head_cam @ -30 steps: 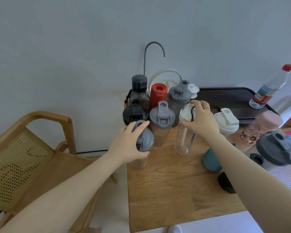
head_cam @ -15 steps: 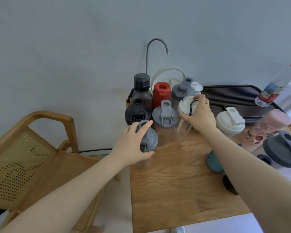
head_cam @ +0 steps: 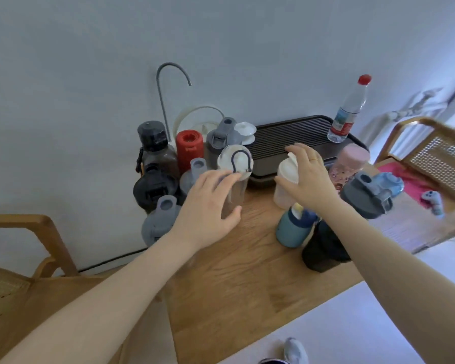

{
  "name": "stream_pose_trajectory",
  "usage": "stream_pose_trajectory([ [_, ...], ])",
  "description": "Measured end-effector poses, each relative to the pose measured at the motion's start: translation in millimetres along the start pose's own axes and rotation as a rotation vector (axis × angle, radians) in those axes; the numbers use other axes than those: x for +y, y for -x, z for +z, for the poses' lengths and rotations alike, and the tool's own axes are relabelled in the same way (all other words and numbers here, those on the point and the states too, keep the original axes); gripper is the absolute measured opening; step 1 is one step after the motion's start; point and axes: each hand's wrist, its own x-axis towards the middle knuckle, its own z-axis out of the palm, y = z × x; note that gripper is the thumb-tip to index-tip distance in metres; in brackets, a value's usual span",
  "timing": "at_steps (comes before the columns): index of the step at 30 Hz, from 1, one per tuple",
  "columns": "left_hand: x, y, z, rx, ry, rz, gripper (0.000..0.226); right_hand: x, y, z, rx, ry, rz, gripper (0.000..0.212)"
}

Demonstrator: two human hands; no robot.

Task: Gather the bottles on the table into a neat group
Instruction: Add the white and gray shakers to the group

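Several bottles stand packed at the back left of the wooden table: a smoky one with a black cap, a red one and grey-lidded ones. My left hand touches the clear bottle with a white lid and dark loop at the group's right edge, fingers fairly straight. My right hand hovers spread over the white-lidded shaker, its thumb by the lid. To the right stand a teal bottle, a black one, a pink one and a dark grey lid.
A black ribbed tray sits at the back with a red-capped water bottle on its right end. A curved grey spout rises behind the group. Wooden cane chairs stand left and right.
My right hand let go of the clear bottle beside the group and moved right over the white-lidded shaker. My left hand left the front grey-lidded bottle and reached the clear bottle.
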Motion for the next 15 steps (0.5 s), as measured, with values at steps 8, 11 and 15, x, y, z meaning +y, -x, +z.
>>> stream_pose_trajectory([
  [8, 67, -102, 84, -0.178, 0.176, -0.078, 0.067, 134, 25, -65, -0.069, 0.120, 0.308, 0.074],
  [11, 71, -146, 116, -0.250, 0.193, -0.223, 0.083, 151, 22, -71, -0.182, 0.108, 0.283, 0.066],
  [15, 72, -184, 150, -0.319, 0.132, -0.382, 0.108, 154, 20, -67, -0.196, 0.221, 0.176, 0.054],
])
